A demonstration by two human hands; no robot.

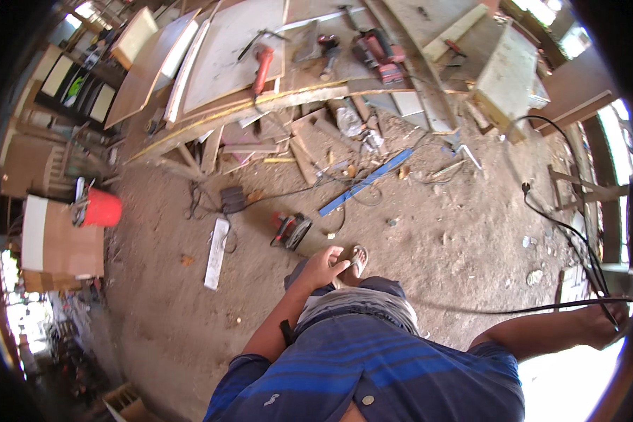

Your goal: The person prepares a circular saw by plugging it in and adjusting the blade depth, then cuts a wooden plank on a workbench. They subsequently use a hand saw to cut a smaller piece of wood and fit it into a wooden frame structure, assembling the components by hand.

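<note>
My left hand (322, 269) is held in front of my body, above my sandalled foot (359, 260). Its fingers curl loosely, the thumb stands apart, and nothing shows between them. My right hand (607, 325) is stretched far out to the right, at the rim of the picture. It is closed around a black power cable (520, 307), part of which runs back toward my waist. Another loop of cable with a black plug (526, 188) hangs near that hand. A red and black power tool (291, 231) stands on the dirt floor just beyond my left hand.
Ahead stands a workbench (309, 93) with a red angle grinder (262, 69), a drill (328, 53) and a red belt sander (378, 55). Wood scraps, a blue strip (366, 181), a white board (216, 253) and cables lie on the floor. A red bucket (103, 208) is at left.
</note>
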